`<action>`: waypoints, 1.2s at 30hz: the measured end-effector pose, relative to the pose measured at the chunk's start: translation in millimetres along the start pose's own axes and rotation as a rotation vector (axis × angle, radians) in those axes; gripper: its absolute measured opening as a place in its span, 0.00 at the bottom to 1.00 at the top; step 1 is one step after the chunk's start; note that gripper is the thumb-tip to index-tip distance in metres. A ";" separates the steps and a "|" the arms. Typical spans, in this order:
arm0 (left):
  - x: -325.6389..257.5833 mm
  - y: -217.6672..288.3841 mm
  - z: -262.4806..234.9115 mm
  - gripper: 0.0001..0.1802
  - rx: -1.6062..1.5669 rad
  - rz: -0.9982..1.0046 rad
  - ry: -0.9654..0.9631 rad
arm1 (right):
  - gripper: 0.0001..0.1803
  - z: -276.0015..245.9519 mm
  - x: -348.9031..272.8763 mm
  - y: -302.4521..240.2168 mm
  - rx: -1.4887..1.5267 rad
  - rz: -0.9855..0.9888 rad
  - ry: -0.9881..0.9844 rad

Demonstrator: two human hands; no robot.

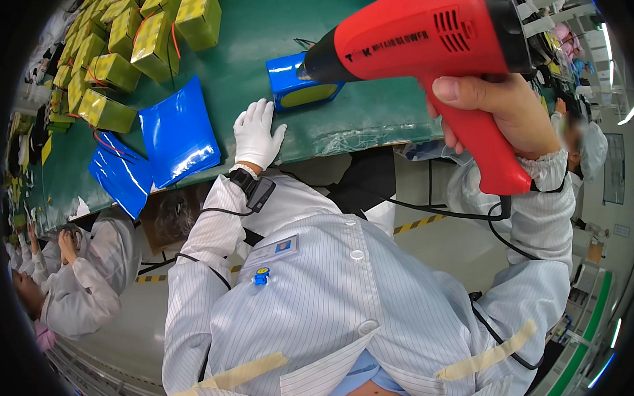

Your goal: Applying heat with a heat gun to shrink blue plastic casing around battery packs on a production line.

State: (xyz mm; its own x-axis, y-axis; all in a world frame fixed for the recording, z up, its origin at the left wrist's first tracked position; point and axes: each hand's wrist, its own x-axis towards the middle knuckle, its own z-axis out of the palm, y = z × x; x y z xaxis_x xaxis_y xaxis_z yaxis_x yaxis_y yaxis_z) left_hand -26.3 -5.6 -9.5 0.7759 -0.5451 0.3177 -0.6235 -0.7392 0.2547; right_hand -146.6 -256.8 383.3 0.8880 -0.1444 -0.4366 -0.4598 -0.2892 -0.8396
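Note:
My bare right hand (494, 110) is wrapped round the handle of a red heat gun (406, 37) with a black nozzle. The nozzle tip is over a battery pack (303, 82) in shiny blue wrap, whose near side shows a yellow-green face. Thin wires stick out behind the pack. In a white glove, my left hand (258, 134) lies at the table edge just left of the pack, fingers stretched out, holding nothing. Whether its fingertips touch the pack I cannot tell. Flat blue wrap sleeves (179, 132) lie farther left.
Several yellow-green battery packs (155, 47) with red and black wires crowd the far left of the green table (246, 21). The heat gun's black cord (435, 210) hangs past my right forearm. Co-workers in white coats (84, 280) are at the left and the far right.

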 end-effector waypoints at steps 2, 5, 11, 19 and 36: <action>-0.1 0.0 -0.1 0.35 -0.001 -0.003 0.001 | 0.26 4.5 0.0 -1.4 0.007 -0.003 -0.004; 0.5 -0.3 -0.2 0.35 -0.006 -0.005 -0.003 | 0.25 6.6 2.9 -1.7 0.023 -0.003 -0.021; 0.9 0.1 -1.0 0.34 -0.018 -0.010 -0.002 | 0.24 14.8 6.4 -8.8 0.016 -0.009 -0.035; 1.1 -0.3 -1.0 0.34 -0.024 -0.006 0.002 | 0.26 20.7 22.1 -15.2 -0.037 -0.083 -0.058; 8.3 -0.5 -23.1 0.29 0.029 0.005 0.079 | 0.26 2.8 48.7 -13.1 -0.044 -0.027 0.006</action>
State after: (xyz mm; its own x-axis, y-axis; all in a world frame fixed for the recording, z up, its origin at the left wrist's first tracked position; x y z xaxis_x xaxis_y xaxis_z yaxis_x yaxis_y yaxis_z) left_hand -21.7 -0.6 14.1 0.7620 -0.5171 0.3899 -0.6236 -0.7483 0.2262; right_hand -97.3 -257.4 372.2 0.9002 -0.1414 -0.4118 -0.4350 -0.3347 -0.8360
